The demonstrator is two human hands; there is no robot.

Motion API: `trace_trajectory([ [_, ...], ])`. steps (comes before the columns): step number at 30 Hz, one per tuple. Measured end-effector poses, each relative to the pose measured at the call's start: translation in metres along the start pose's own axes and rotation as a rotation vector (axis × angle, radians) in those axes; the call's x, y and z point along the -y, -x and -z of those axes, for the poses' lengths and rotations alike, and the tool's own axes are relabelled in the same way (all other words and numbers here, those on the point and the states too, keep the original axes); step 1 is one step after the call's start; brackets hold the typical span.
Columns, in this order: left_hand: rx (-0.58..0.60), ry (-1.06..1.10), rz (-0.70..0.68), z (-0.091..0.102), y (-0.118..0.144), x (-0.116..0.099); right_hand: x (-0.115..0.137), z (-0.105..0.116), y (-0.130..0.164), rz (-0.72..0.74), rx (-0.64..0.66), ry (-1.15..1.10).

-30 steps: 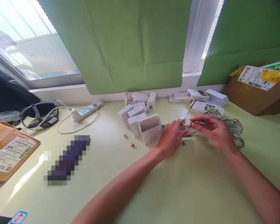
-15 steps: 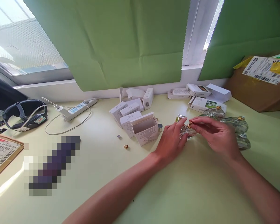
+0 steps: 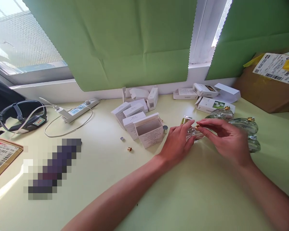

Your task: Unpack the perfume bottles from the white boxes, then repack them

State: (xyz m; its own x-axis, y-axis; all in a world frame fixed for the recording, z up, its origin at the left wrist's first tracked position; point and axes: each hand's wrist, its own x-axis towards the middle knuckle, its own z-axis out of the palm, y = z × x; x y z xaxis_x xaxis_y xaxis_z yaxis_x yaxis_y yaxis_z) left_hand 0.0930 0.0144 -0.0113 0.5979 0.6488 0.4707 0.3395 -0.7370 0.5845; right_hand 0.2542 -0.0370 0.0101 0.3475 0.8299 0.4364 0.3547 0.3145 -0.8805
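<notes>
My left hand (image 3: 177,141) is closed around the side of a clear glass bottle (image 3: 195,136) that rests on the table. The fingertips of my right hand (image 3: 227,139) pinch the small gold collar (image 3: 197,127) at the bottle's neck. Behind my left fingers lies a shiny gold-and-silver cap (image 3: 186,120). Beyond and beside my right hand are more glass bottles (image 3: 245,124) with gold necks, partly hidden by it. Left of my left hand are a silver cap (image 3: 165,129) and an open white box (image 3: 149,133).
Several white cartons (image 3: 133,120) stand at the middle, and more white boxes (image 3: 210,104) lie by the wall. A gold ring (image 3: 129,149) and a small silver piece (image 3: 122,139) sit on the table. At left are a power strip (image 3: 79,110), a black headband (image 3: 21,112) and a blurred-out object (image 3: 55,170).
My right fingers have shifted slightly at the bottle's gold neck, while my left hand keeps its hold. The whole view has moved a little.
</notes>
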Motion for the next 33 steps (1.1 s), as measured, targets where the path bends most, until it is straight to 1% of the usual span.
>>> trace_trajectory([
  [6,0.009,0.013,-0.059,0.0009,0.0003,-0.0001,-0.0018,0.0028,0.0007,-0.004,0.017,0.007],
  [11,0.009,-0.051,-0.102,-0.0014,0.0004,0.0027,0.0013,0.0007,0.0004,-0.051,0.026,-0.081],
  [16,0.019,-0.063,-0.101,-0.0022,0.0001,0.0038,0.0014,0.0025,-0.0016,-0.109,0.049,-0.167],
  [19,0.012,-0.040,-0.091,-0.0015,0.0000,0.0027,0.0023,0.0060,-0.0022,-0.117,0.083,-0.162],
  [23,0.010,-0.027,-0.090,-0.0006,-0.0004,0.0016,0.0025,0.0077,-0.0031,-0.107,0.054,-0.139],
  [26,0.021,-0.044,-0.092,-0.0001,-0.0005,0.0015,-0.0009,0.0064,-0.0045,-0.126,0.051,-0.143],
  [30,0.026,-0.044,-0.096,0.0007,-0.0004,0.0016,-0.0054,0.0038,-0.0057,-0.156,0.073,-0.193],
  [33,0.028,-0.040,-0.092,0.0009,-0.0002,0.0018,-0.0064,0.0020,-0.0054,-0.159,0.049,-0.232],
])
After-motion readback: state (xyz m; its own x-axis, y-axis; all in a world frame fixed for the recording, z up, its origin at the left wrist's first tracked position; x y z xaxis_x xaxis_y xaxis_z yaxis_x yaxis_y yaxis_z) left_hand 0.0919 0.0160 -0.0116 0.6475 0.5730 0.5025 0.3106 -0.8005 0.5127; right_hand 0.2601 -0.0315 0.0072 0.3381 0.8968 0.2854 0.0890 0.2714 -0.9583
